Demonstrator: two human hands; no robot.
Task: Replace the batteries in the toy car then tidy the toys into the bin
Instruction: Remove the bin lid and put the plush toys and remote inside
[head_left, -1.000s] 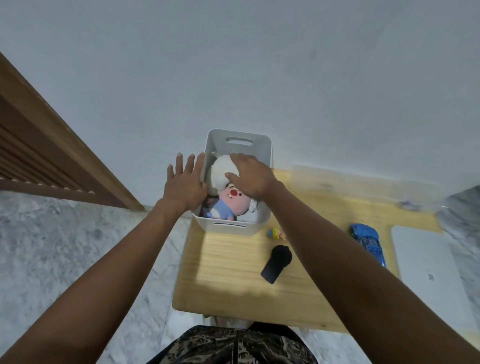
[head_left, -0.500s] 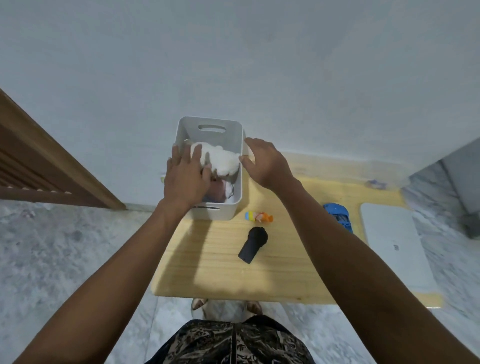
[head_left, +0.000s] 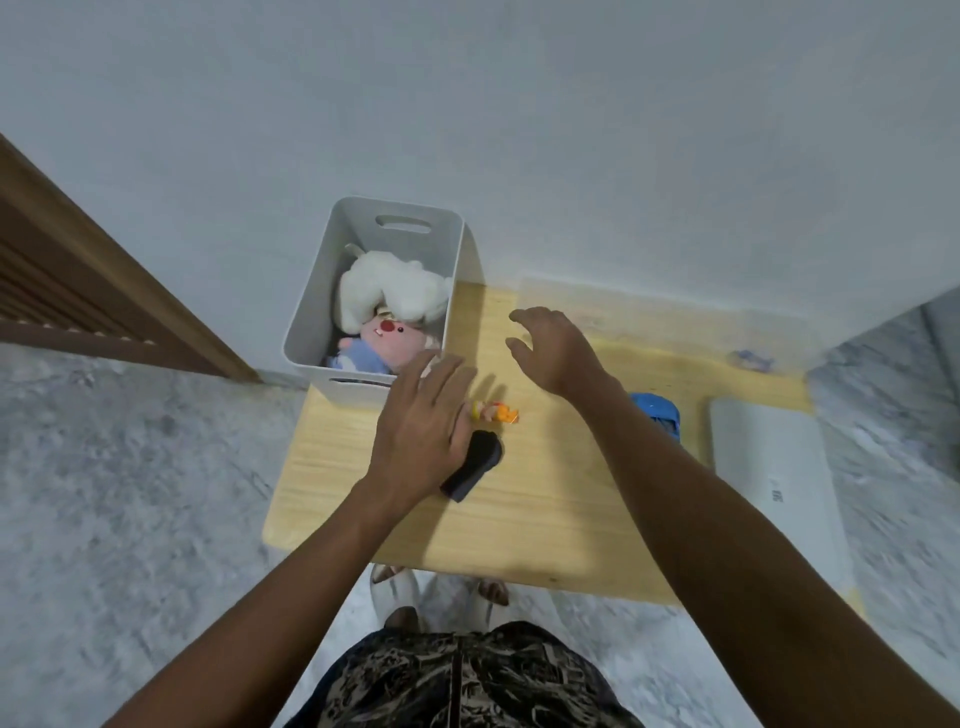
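A white bin (head_left: 311, 317) stands at the back left corner of the wooden table (head_left: 545, 499). Inside it lie a white plush toy (head_left: 384, 288) and a pink plush in a blue top (head_left: 387, 338). My left hand (head_left: 423, 423) hovers open, fingers straight, over the table just in front of the bin and partly covers a black object (head_left: 475, 465). A small yellow and orange figure (head_left: 496, 411) lies beside its fingertips. My right hand (head_left: 553, 351) is raised with relaxed fingers and holds nothing. The blue toy car (head_left: 657, 413) is partly hidden behind my right forearm.
A white flat device (head_left: 769, 462) lies on the right end of the table. A small bluish scrap (head_left: 750, 359) sits by the wall at the back right. A wooden door frame (head_left: 104, 291) stands to the left. Grey marble floor (head_left: 130, 493) surrounds the table; my feet show beneath its front edge.
Both hands have left the bin: the left came back toward the black object, the right pulled away to the right. The plush toys now lie uncovered in the bin.
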